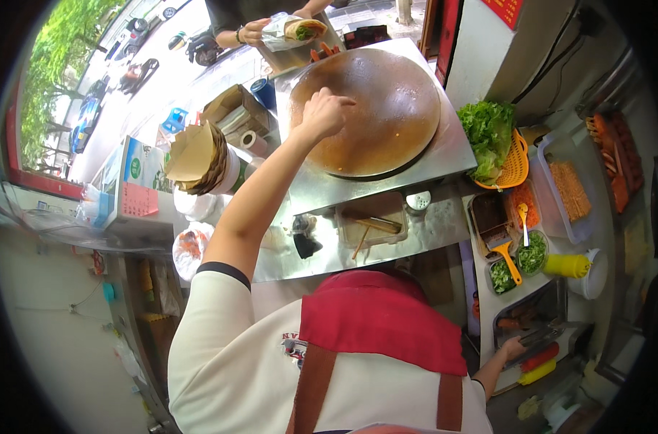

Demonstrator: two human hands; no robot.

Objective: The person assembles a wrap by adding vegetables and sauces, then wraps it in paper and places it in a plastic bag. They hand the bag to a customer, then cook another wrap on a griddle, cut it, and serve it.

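My left hand (326, 111) is held over the left part of a large round griddle (380, 130), one finger pointing right and the others curled, with nothing seen in it. Far to the right, my right hand (513, 347) is at a pair of metal tongs (540, 336) beside a dark tray (529, 304) of cooked food. The griddle surface looks brown and oily, with a few small crumbs. Beyond it, another person's hand (253, 31) holds a wrapped flatbread roll (304, 28) with green leaves, partly in a plastic bag.
A stack of brown paper bags (196, 154) stands left of my forearm. Below the griddle lie a plastic tub with wooden tools (372, 222) and a shaker (418, 202). Rightward are lettuce (486, 138) in an orange basket (513, 163), sauce with a brush (505, 255), chopped greens (532, 252) and squeeze bottles (565, 266).
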